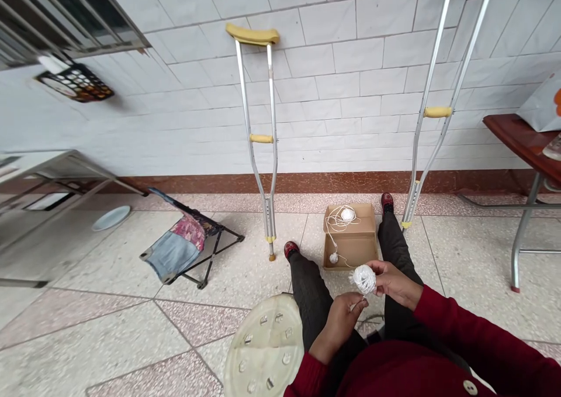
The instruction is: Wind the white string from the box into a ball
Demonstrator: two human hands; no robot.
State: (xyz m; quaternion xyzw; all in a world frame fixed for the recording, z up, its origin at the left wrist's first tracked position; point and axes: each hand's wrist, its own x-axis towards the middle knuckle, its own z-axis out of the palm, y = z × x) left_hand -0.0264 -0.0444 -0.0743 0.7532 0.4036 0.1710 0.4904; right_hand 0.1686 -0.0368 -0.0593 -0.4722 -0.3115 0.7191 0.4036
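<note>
A ball of white cord (364, 279) is gripped by the fingers of my right hand (391, 281), above my lap. Just below and left of it, my left hand (340, 319) pinches something small at the ball's lower edge, which looks like the cord. An open cardboard box (352, 249) lies on the floor between my feet. Loose loops of white cord and a larger white ball (347, 214) rest in its far half. A smaller white ball (333, 258) sits in the near half, with thin cord trailing toward my hands.
Two crutches (270, 210) (412, 204) lean on the tiled wall. A round plastic stool (265, 350) stands beside my left leg. Farther left are a folding stool (175, 251) and a table (39, 163); a red chair (521, 140) is at the right.
</note>
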